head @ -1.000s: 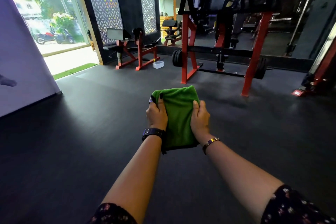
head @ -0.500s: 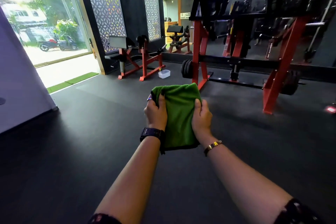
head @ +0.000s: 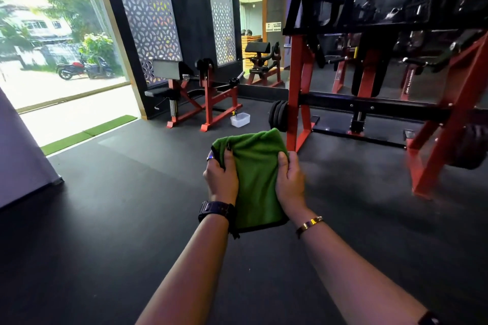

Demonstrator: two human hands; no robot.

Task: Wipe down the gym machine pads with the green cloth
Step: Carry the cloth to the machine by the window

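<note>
Two hands share the load in your head view: your left hand (head: 221, 179) and right hand (head: 290, 182) each pinch a side edge of the folded green microfibre cloth (head: 257, 179), fingers (head: 283, 159) curled over it and closed on the fabric, out in front of you over the dark rubber floor (head: 105, 219). The cloth's long axis runs away from you, pointing roughly at the red-and-black steel plate-loaded machine (head: 298, 113) ahead and to the right. Its black upholstered pads (head: 367, 71) sit well beyond the cloth, closer to your right hand, so I judge that hand should lead the wipe. A smaller red bench machine (head: 208, 97) stands farther off ahead-left, beside a clear plastic tub (head: 240, 119).
</note>
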